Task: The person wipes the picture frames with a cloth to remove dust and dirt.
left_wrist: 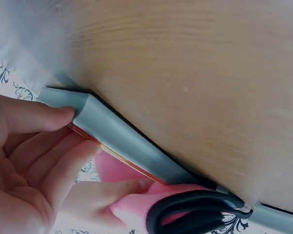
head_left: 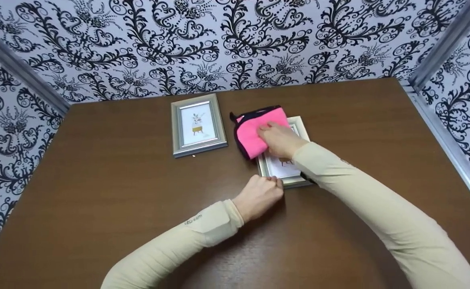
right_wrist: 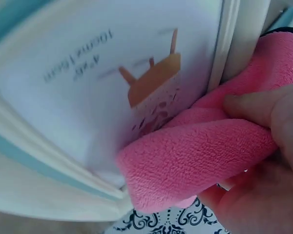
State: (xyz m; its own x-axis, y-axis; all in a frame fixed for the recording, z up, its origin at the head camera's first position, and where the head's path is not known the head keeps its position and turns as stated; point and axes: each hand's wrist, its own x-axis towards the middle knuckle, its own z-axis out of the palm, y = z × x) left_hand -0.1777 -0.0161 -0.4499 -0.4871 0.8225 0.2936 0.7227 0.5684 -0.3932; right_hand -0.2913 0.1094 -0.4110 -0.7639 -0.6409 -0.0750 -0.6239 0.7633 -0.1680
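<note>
My right hand (head_left: 279, 138) holds a folded pink cloth (head_left: 249, 136) with black edging against the upper part of a silver picture frame (head_left: 295, 182). In the right wrist view the plush cloth (right_wrist: 190, 158) lies against the print, which shows a small brown table and size lettering. At the near left corner of that frame, my left hand (head_left: 259, 196) pinches the border. The left wrist view shows its thumb (left_wrist: 44, 116) on the frame's outer side (left_wrist: 127, 141) and the fingers at the front edge. Cloth and right hand cover much of the picture.
A second silver picture frame (head_left: 221, 128) with a similar print lies to the left on the brown table (head_left: 98, 180). A tiny white speck (head_left: 194, 155) sits just below it. Patterned wall panels (head_left: 202, 48) stand at the back and both sides.
</note>
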